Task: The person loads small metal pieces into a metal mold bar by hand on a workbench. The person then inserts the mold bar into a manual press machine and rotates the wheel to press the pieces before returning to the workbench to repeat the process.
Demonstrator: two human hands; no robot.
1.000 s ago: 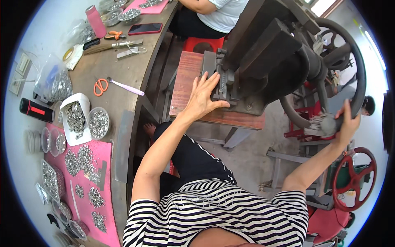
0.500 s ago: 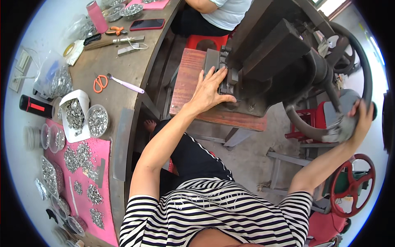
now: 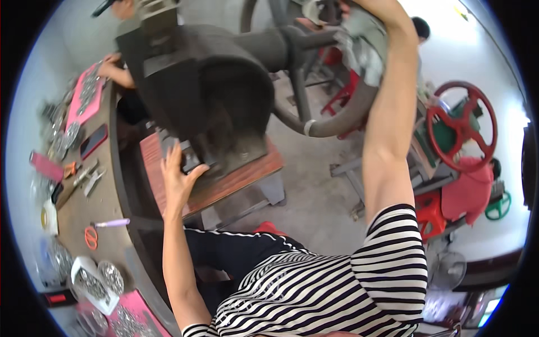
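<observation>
A large dark screw press (image 3: 219,78) with a handwheel (image 3: 323,128) stands on a red-brown wooden board (image 3: 241,180). My left hand (image 3: 177,178) rests on the press bed beside the small metal die block (image 3: 191,160), thumb and fingers spread apart. My right arm stretches up to the wheel's grip, where grey cloth (image 3: 364,48) is wrapped. At the top edge, my right hand (image 3: 359,4) closes on the handwheel by this cloth, partly cut off by the picture's rim.
Along the left runs a workbench (image 3: 106,196) with scissors (image 3: 91,237), a purple-handled brush (image 3: 112,223), a phone (image 3: 94,141) and a white tray (image 3: 78,269) of small metal pieces. Another person's arm (image 3: 118,73) is at its far end. A red handwheel (image 3: 463,126) stands right.
My view has swung right, so the press sits further left. My right arm has swung upward and away with the turning wheel. My left hand stays spread at the die block.
</observation>
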